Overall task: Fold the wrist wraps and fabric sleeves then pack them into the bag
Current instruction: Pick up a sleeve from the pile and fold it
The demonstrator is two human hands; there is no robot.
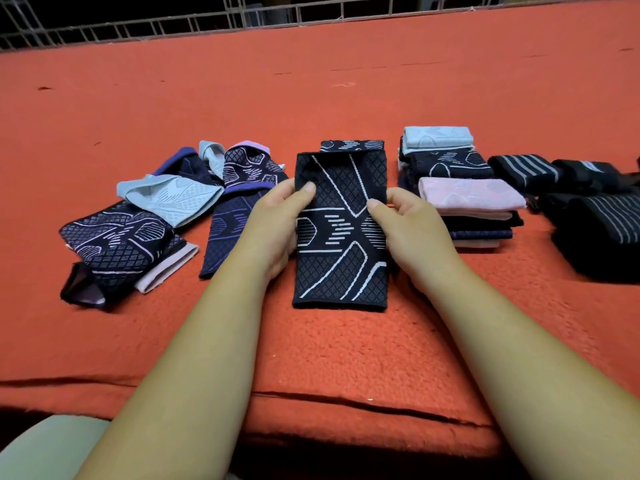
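Left hand (pixel 277 223) and right hand (pixel 412 230) pinch one dark sleeve (pixel 341 261).

Everything's laid out on an orange fleece blanket (pixel 311 358): loose sleeves (pixel 138 237) heaped toward the left edge, one dark patterned sleeve (pixel 341 265) spread mid-blanket, folded sleeves (pixel 467 202) stacked right of it, striped wrist wraps (pixel 588 223) parked by the right edge.

bare forearms (pixel 194 358), bare left hand (pixel 273 223) and right hand (pixel 412 230), thumbnails (pixel 309 187) short and plain; pale green cloth (pixel 45 448) at seven o'clock, unclear if worn.
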